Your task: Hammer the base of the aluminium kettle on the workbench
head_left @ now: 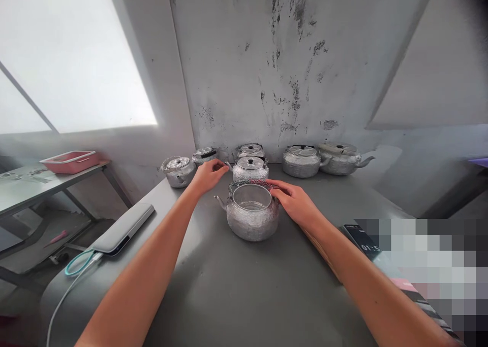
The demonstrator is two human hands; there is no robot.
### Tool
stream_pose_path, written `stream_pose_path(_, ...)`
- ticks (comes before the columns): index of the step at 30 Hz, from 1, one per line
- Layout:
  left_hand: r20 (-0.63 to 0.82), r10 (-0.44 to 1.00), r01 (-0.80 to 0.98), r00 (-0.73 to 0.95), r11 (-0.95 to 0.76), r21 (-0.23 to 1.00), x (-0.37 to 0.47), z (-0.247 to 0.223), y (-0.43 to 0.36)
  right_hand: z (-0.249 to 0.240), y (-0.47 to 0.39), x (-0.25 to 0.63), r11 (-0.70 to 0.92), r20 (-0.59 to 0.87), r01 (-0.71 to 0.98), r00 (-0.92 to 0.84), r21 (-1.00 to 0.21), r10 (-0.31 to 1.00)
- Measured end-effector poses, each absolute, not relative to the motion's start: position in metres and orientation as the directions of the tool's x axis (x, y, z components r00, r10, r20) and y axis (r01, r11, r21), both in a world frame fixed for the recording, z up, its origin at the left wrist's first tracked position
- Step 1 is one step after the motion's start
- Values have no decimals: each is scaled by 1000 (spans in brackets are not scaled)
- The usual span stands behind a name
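A lidless hammered-metal teapot (252,224) stands upright on the grey table in front of me, its spout pointing left. Its wire-wrapped handle lies folded along the far side of the open mouth. At the right end of that handle, my right hand (295,200) is closed with thumb and fingers on it. Farther off on the left, my left hand (209,177) has its fingers curved and slightly apart, with nothing visible between them. Its fingertips come close to the spout of a lidded teapot (249,171) just behind; whether they touch it I cannot tell.
Several more lidded teapots stand by the wall, including one at left (179,173) and a large one at right (340,160). A power bank (125,227) with cables lies at the left edge. A phone (360,239) lies right. A pink basket (70,163) sits on another table.
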State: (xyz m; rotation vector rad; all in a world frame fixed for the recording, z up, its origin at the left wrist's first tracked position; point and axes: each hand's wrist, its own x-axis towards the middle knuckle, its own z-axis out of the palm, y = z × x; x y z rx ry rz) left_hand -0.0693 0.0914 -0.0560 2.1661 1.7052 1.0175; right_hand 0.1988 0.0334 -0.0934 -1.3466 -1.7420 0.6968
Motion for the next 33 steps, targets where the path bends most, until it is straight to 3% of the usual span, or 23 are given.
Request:
stream_pose_path(9,375,884,846,280,-412,340,-12,-35,162,-89,31,200,262,247,498,-97,-827,964)
stream_pose_path(14,269,866,838,421,-485,249,-2,-39,180,-96,35,198,280,286,434,-53,-856,957)
stream_pose_path(24,273,824,792,496,-558,247,-8,-40,161,-99,35,199,310,310,266,-42,-913,950)
stream_pose_path(33,281,823,770,494,-564,298,-3,-38,162,-105,35,194,277,264,246,-86,-929,961)
